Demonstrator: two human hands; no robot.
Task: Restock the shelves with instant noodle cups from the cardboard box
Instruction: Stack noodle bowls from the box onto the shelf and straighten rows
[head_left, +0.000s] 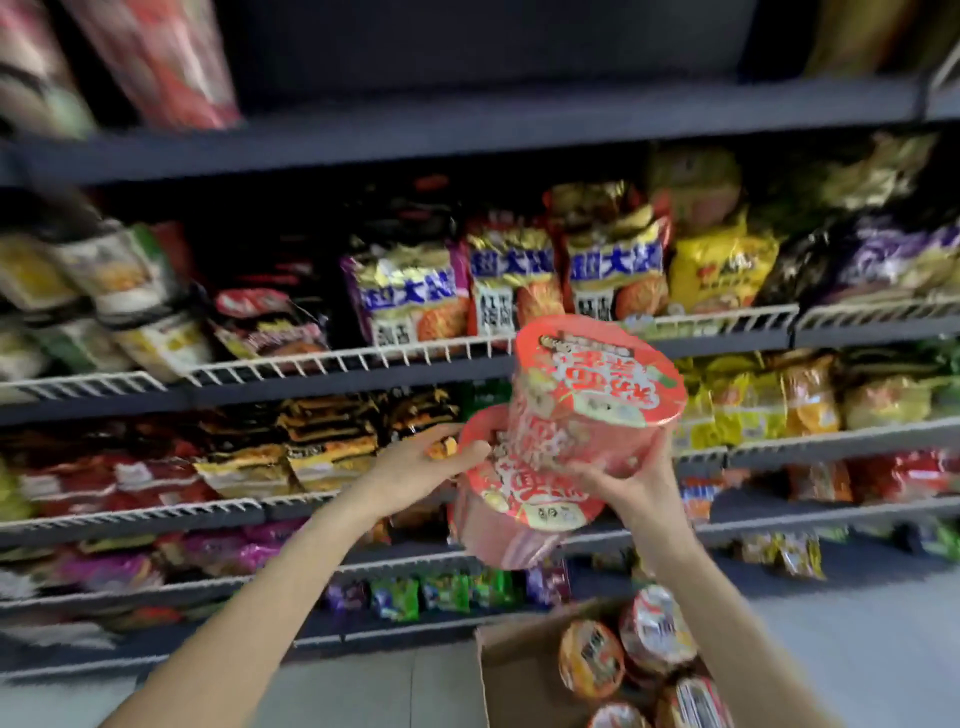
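Note:
I hold two pink-red instant noodle cups in front of the shelves. My right hand (631, 475) grips the upper cup (597, 389) from below; the cup is tilted with its lid facing me. My left hand (421, 462) holds the lower cup (524, 506) at its lid rim, thumb on top. The two cups touch. Below, at the bottom right, an open cardboard box (519, 670) stands on the floor with several more noodle cups (657, 629) inside. The picture is blurred.
Grey shelves (467, 130) with white wire fronts (337, 358) carry packed rows of noodle bags. The top shelf's middle stretch shows dark empty space, with red packages at its left. Grey floor lies to the right of the box.

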